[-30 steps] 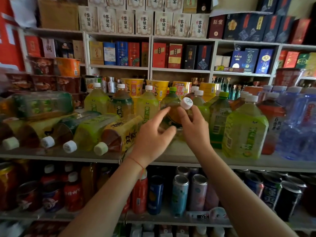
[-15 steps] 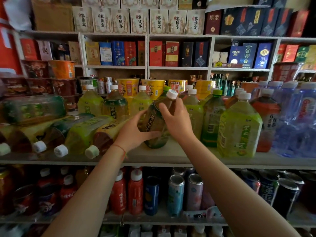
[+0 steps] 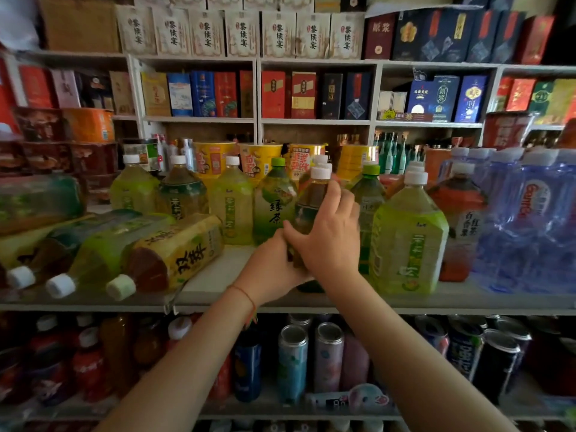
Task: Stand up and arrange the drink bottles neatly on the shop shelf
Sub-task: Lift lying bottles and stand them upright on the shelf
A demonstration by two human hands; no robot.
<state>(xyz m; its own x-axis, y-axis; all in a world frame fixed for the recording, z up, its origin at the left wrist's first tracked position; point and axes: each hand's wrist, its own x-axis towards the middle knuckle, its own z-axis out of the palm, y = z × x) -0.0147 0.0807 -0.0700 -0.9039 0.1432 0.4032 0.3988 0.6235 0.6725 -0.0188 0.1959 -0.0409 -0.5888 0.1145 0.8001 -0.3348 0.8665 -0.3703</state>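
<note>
Head view: our left hand (image 3: 274,266) and right hand (image 3: 327,238) both wrap a brown tea bottle (image 3: 311,201), upright on the shelf (image 3: 218,275), just left of the big green bottle (image 3: 408,238). Three toppled bottles (image 3: 174,254) lie further left.

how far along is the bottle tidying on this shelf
Partly done. A back row of bottles already stands upright. In hand: both the left hand and right hand grip a brown tea bottle, upright at the shelf. Left: at least three lying bottles on the left, caps forward.
</note>
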